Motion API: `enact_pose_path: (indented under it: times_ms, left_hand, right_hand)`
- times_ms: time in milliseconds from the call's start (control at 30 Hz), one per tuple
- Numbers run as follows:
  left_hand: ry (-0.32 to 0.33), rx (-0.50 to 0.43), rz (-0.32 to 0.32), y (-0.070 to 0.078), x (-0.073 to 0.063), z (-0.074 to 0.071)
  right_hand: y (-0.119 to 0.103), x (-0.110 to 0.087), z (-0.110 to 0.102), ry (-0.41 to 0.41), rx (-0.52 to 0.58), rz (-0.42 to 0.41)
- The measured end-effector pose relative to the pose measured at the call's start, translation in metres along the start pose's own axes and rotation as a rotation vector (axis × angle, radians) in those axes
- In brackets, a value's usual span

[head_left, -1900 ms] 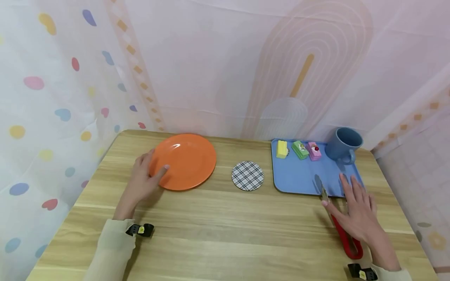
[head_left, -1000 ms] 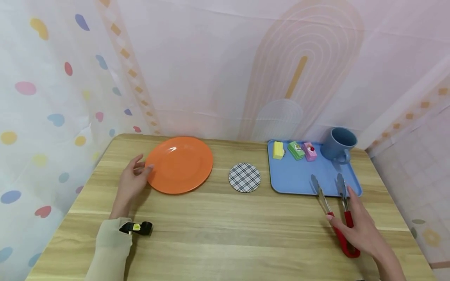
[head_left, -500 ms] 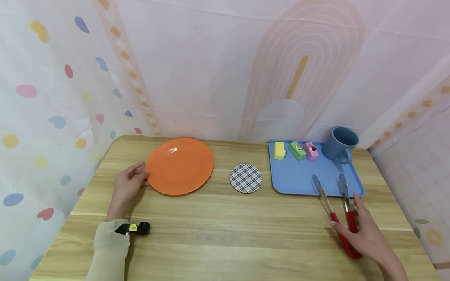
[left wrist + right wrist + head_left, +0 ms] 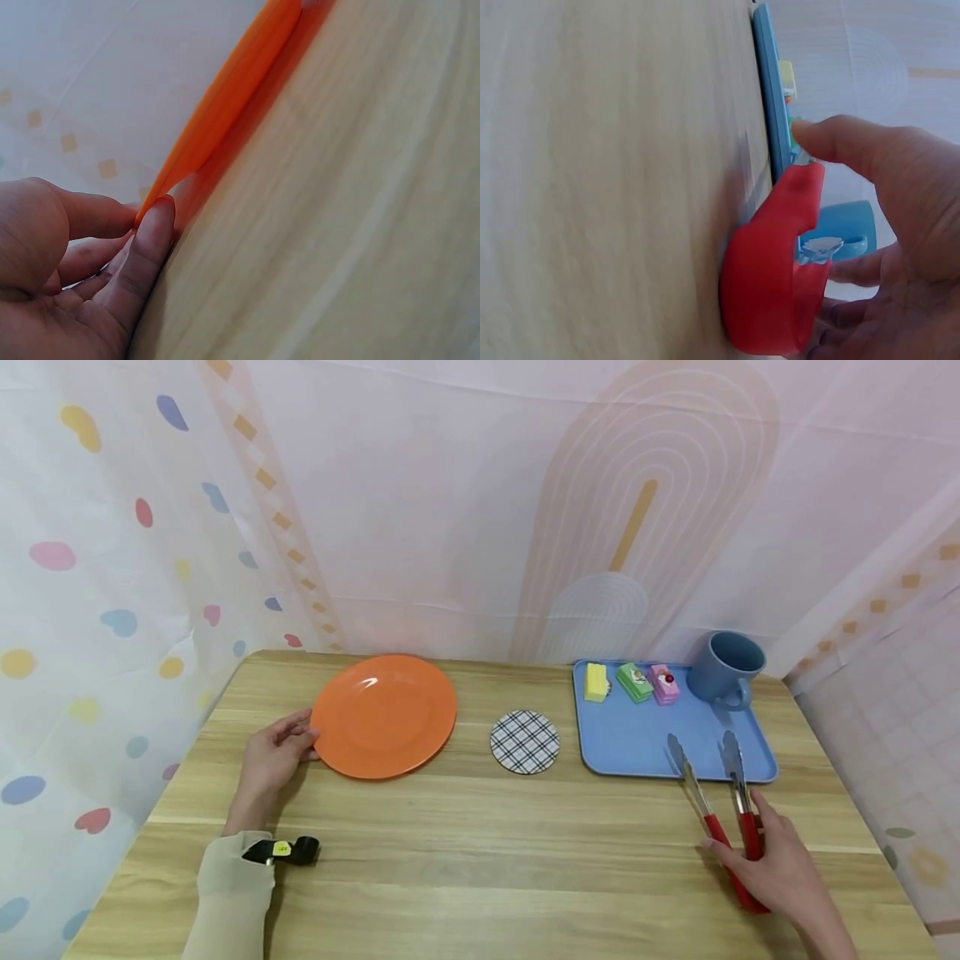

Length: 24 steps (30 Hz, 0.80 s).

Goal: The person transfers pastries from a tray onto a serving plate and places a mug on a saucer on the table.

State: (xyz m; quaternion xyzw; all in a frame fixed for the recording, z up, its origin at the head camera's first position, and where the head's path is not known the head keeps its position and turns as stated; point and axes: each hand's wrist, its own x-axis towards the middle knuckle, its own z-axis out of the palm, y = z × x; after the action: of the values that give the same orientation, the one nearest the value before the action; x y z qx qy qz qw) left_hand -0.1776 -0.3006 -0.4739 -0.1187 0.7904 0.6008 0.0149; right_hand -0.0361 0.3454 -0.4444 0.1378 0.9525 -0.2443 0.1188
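An orange plate [image 4: 386, 714] lies at the left of the table. My left hand [image 4: 276, 758] is at its left edge; in the left wrist view, thumb and fingers pinch the rim of the plate [image 4: 217, 112]. At the right, red-handled metal tongs [image 4: 716, 827] lie spread, their tips over the blue tray [image 4: 630, 747]. My right hand [image 4: 780, 864] holds the handles, thumb on the left arm and fingers by the right one. The right wrist view shows the red bend of the tongs [image 4: 761, 292] close over the tabletop, with some fingers partly hidden behind it.
On the tray stand a yellow cake slice [image 4: 596, 682], a green one [image 4: 635, 682], a pink one [image 4: 664, 683] and a blue mug [image 4: 726, 668]. A round checked coaster [image 4: 525, 742] lies between plate and tray. A patterned curtain [image 4: 420, 510] hangs behind the table.
My left hand has drawn back from over the plate to pinch its left rim. My right hand has come down and back from above the tongs onto their handles. Plate and tray stay put.
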Motion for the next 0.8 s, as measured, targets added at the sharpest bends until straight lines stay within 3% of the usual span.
enact_pose_path:
  times_ms: [133,433,800]
  left_hand:
    - [-0.001,-0.002,-0.001,-0.0009,-0.0005,-0.0010]
    - [-0.020,-0.005,-0.003,0.0018,0.0021,-0.0019]
    - [-0.016,-0.019,0.000,-0.0022,0.0010,-0.0011]
  right_hand:
    - [-0.0024,0.0012,0.0018,-0.018,-0.009,0.062]
    - [-0.0044,0.0012,0.0046,0.025,-0.007,0.100]
    - [-0.0019,-0.0030,0.0066,0.060,-0.007,0.063]
